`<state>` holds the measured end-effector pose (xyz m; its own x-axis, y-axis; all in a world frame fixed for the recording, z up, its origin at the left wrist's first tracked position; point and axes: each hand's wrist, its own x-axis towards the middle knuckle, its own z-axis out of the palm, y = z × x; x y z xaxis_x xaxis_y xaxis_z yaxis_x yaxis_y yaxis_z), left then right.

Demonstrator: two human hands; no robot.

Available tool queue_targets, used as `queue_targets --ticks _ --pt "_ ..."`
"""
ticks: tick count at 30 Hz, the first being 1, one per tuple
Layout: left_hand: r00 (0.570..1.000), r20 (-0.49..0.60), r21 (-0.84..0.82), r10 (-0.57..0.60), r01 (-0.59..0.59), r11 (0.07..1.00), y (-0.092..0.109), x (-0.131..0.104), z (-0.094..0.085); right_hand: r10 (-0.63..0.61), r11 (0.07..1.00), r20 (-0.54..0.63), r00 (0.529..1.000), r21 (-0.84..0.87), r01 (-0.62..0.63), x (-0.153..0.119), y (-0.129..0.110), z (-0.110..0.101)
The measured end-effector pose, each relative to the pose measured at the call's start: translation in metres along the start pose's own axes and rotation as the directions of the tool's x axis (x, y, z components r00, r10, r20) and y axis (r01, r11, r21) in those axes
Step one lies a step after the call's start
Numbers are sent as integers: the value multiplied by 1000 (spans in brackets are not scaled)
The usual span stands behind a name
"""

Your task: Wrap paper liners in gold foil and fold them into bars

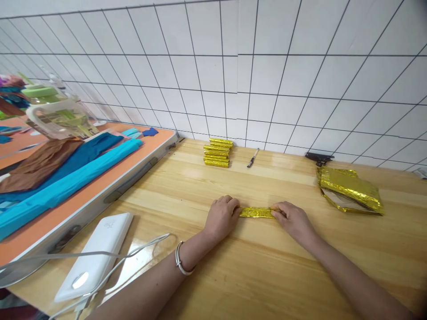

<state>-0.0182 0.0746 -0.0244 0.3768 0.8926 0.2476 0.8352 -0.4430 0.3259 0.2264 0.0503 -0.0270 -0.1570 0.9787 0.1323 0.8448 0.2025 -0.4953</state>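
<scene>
A narrow gold foil strip (256, 212) lies crosswise on the wooden table, stretched between my two hands. My left hand (223, 215) pinches its left end, fingers curled over it. At the right end, my right hand (291, 218) grips the strip between thumb and fingers. Farther back, several folded gold foil strips (216, 153) are lined up one behind another. To the right is a stack of larger gold foil sheets (352, 189), with a paler layer showing between them.
A pen (252, 158) and a black tool (319, 158) lie near the tiled wall. At the left are a white power bank (96, 255) with cables, and an orange board (133, 166) bearing blue and brown material and a green-lidded bottle (60, 113).
</scene>
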Motion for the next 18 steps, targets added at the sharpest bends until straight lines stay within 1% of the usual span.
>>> queue_targets --ticks 4,9,18 --pt "1000 9 29 0 0 1000 2 -1 1 13 1000 40 999 -4 -13 3 0 -3" --pt "1000 15 92 6 -7 996 5 -2 1 -28 999 25 999 -43 30 9 0 -5" --pt "999 27 196 23 -28 980 4 -2 6 98 984 114 989 -162 -79 22 -8 -9"
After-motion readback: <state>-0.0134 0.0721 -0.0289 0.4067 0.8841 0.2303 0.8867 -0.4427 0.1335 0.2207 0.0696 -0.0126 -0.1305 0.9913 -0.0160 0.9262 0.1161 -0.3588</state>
